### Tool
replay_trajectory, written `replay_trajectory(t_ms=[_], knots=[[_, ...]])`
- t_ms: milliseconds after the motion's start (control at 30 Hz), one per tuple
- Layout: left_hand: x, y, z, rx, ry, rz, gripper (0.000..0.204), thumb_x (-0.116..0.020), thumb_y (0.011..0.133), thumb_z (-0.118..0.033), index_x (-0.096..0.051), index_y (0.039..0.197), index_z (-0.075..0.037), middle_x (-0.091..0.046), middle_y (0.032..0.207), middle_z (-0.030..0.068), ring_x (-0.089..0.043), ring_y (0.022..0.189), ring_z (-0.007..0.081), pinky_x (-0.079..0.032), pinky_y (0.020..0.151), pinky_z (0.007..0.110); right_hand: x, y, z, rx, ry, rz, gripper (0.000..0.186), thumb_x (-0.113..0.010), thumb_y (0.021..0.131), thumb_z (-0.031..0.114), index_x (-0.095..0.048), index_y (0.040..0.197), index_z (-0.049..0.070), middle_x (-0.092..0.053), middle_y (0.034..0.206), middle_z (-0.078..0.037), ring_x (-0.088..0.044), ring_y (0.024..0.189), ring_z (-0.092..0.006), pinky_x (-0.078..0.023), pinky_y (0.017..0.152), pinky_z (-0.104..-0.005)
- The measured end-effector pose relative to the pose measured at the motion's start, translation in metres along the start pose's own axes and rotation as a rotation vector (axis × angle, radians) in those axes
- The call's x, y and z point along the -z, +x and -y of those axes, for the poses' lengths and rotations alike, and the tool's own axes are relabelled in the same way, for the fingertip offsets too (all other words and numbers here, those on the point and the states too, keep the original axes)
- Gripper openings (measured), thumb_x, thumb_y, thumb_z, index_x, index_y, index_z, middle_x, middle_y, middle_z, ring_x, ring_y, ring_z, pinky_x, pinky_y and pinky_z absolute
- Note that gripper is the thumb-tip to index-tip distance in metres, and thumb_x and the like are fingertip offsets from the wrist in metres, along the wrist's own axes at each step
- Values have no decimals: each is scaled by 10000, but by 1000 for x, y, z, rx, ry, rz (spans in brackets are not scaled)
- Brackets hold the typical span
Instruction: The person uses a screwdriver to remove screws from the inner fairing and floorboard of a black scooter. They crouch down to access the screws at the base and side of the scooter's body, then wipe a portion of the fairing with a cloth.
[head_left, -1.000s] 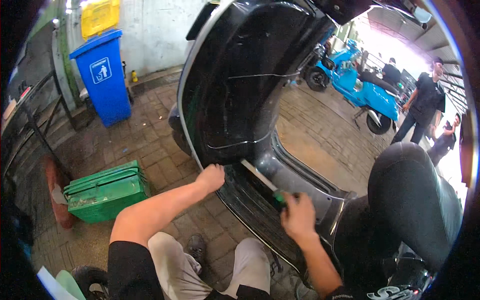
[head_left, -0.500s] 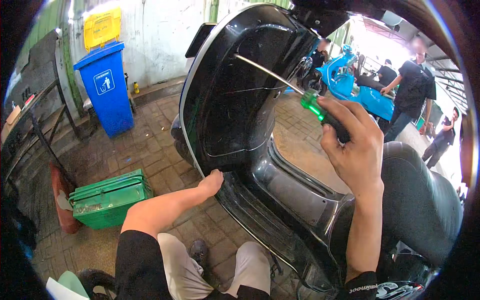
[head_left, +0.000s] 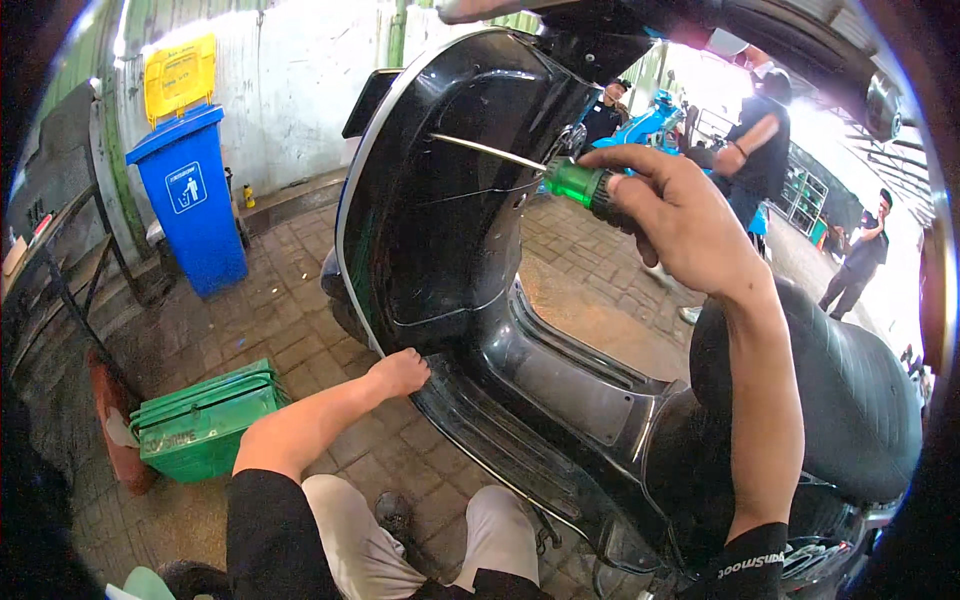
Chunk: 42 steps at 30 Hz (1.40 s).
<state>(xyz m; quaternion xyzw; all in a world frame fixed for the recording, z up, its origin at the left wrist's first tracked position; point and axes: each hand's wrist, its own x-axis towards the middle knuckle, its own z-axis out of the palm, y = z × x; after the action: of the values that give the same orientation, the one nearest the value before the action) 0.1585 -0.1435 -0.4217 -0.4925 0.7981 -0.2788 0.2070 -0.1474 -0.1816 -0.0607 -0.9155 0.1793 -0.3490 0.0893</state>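
Note:
In my right hand (head_left: pixel 690 225) is a screwdriver (head_left: pixel 580 183) with a green and black handle, gripped by the fingers and thumb. Its long metal shaft points left, and the tip meets the black inner panel of the leg shield (head_left: pixel 440 230) on a scooter. My left hand (head_left: pixel 403 372) is closed at the outer edge of the scooter's footboard (head_left: pixel 500 440), low by the leg shield. The fingertips there are partly hidden. Any screw under the tip is too small to make out.
A green metal toolbox (head_left: pixel 205 425) sits on the brick paving at the left, with a blue wheeled bin (head_left: pixel 190 200) behind it. The scooter's black seat (head_left: pixel 830 390) is at my right. Several people and a light-blue scooter (head_left: pixel 650 122) are farther back.
The screwdriver's handle has turned in my right hand, and its green glow has gone from sight. My left hand stays at the footboard edge. A person at the back has shifted.

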Motion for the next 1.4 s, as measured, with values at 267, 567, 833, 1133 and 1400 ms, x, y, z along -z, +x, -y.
replay_trajectory(t_ms=[267,567,833,1133,1400], knots=[[-6,-4,-2,17,47,32,157,-531,770,-232,-575,822,-90,-564,787,21,-538,775,180,-384,695,299,-12,-13,0,137,-196,-108,278,-569,790,169,-613,1057,108,-583,868,-155,-599,745,-254,-479,686,-376],[7,1,-9,96,-38,13,133,-532,769,-183,-618,824,-97,-587,809,37,-547,812,189,-376,731,310,-2,-13,-2,420,-509,-184,298,-633,726,122,-626,1018,181,-539,950,-102,-568,883,-293,-486,726,-389],[-4,-3,-5,64,-51,58,135,-517,776,-179,-618,797,-93,-608,784,67,-579,761,217,-404,693,333,-10,-19,-7,383,-355,-262,339,-646,711,113,-605,1047,115,-583,839,-114,-576,769,-314,-475,690,-392],[7,17,-12,75,177,277,164,-509,821,-240,-613,819,-114,-571,802,41,-542,813,198,-385,693,341,-22,-26,-7,284,-307,-349,123,-544,730,147,-617,753,52,-617,676,-149,-641,644,-317,-522,572,-394],[1,19,-5,-19,96,235,145,-532,795,-224,-606,780,-100,-562,731,47,-549,709,205,-385,652,351,-22,-25,-5,149,-240,-225,261,-625,716,189,-617,956,86,-571,673,-106,-608,650,-302,-501,594,-400]])
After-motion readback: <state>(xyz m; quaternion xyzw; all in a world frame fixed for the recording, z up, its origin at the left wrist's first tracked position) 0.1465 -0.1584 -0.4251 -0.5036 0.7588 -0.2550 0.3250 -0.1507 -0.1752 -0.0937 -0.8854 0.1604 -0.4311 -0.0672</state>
